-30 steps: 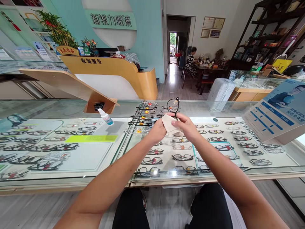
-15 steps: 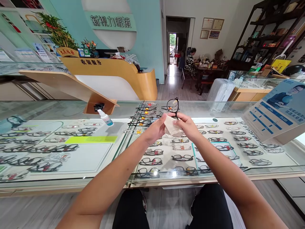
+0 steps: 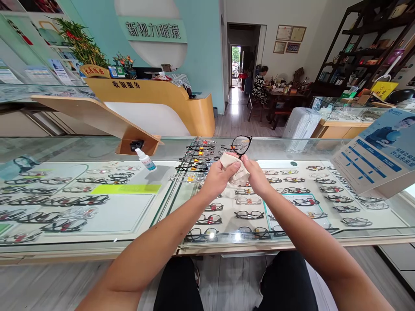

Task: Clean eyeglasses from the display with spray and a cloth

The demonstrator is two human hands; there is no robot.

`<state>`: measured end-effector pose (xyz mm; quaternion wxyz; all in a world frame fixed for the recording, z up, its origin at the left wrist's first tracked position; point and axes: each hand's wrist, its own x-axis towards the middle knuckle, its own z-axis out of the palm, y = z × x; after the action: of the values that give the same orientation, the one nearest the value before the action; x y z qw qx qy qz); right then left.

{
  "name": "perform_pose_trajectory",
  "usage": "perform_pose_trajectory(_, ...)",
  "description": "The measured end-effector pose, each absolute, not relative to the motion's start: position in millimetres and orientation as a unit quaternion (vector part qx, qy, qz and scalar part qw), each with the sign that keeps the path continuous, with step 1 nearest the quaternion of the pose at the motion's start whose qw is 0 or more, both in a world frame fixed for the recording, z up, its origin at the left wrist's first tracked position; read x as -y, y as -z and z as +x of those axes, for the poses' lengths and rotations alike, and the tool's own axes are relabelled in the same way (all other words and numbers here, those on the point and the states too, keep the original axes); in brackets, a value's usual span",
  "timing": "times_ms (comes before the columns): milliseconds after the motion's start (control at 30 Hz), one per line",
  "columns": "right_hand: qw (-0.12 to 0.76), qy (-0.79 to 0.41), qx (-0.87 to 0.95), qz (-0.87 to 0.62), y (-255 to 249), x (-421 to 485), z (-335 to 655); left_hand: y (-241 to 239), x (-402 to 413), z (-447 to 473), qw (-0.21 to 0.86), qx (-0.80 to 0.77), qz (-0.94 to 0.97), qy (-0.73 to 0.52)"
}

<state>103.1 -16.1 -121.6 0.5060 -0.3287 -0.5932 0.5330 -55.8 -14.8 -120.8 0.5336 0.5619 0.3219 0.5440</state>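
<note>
Above the glass display counter, my left hand [image 3: 218,175] is closed on a pale cloth [image 3: 240,175], its thumb pressed against the fabric. Dark-rimmed eyeglasses [image 3: 241,145] stick up tilted from between my hands, one round lens showing above the cloth. The other lens is covered by the cloth and fingers. My right hand [image 3: 255,176] grips the eyeglasses from the right, close against the cloth. Just left of my hands, several eyeglasses [image 3: 194,166] lie in a column on the glass top.
A small white spray bottle [image 3: 145,160] stands left on the glass display counter [image 3: 123,242], near a tilted wooden mirror stand [image 3: 142,140]. Rows of eyeglasses show under the glass. A blue-and-white sign [image 3: 379,151] stands at the right. Farther back, a person [image 3: 260,86] sits by a table.
The eyeglasses have turned, so the exposed lens now tilts more to the right. My left hand has moved slightly right with the cloth, its thumb now over it.
</note>
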Motion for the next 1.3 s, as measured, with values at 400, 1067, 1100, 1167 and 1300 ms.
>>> perform_pose_trajectory(400, 0.563, -0.571, 0.505, -0.320, 125.2, 6.9, 106.9, 130.1, 4.9, -63.9, 0.547, -0.307, 0.604, -0.491)
perform_pose_trajectory(1067, 0.540, -0.579, 0.519, -0.322, 112.2, 11.5, 115.1, 112.4, 7.5, -80.0, 0.564, -0.269, 0.671, -0.399)
perform_pose_trajectory(1100, 0.545, -0.570, 0.526, -0.318, 113.0, 12.2, 113.4, 112.3, 8.5, -78.3, 0.551, -0.276, 0.672, -0.411)
perform_pose_trajectory(1167, 0.560, -0.528, 0.560, -0.306, 114.8, 13.6, 109.7, 112.6, 9.7, -74.3, 0.512, -0.294, 0.673, -0.446)
perform_pose_trajectory(1300, 0.562, -0.483, 0.614, -0.271, 115.9, 14.7, 107.8, 115.1, 7.3, -70.7, 0.454, -0.312, 0.668, -0.501)
